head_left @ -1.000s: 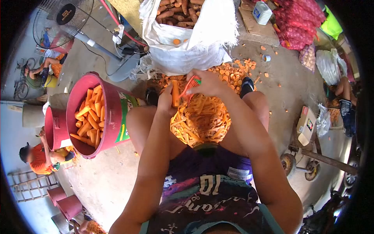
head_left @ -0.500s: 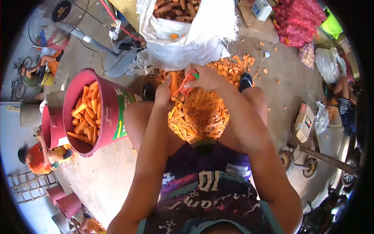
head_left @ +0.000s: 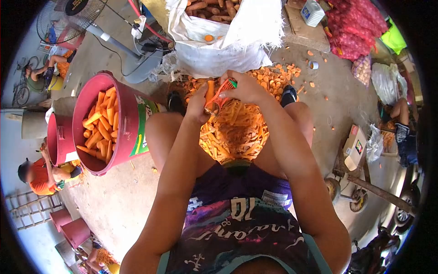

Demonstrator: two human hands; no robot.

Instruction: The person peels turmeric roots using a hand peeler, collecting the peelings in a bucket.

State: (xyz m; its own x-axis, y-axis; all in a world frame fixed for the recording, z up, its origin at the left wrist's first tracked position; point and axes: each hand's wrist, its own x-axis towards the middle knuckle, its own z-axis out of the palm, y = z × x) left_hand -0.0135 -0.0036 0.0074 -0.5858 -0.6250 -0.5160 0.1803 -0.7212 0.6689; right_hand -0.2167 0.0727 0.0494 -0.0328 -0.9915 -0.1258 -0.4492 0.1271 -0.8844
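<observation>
My left hand [head_left: 199,104] is closed around an orange carrot [head_left: 210,91], held upright above a heap of peelings. In my right hand [head_left: 244,86] is a red-orange peeler [head_left: 224,91] with a green bit near its end; its head lies against the carrot. Between my knees, a container piled with carrot peelings [head_left: 237,130] sits just below both hands. To the left stands a pink tub [head_left: 122,130] holding several peeled carrots [head_left: 101,125].
A white sack [head_left: 214,57] of unpeeled carrots [head_left: 212,10] stands ahead, with cut carrot ends [head_left: 271,80] on the floor before it. A fan [head_left: 75,18] is at upper left, red net bags [head_left: 353,25] at upper right, a wheeled cart [head_left: 353,182] at right. Other people sit around the edges.
The peeler and my right hand have shifted slightly along the carrot, which my left hand still grips. The whole view has tilted a little.
</observation>
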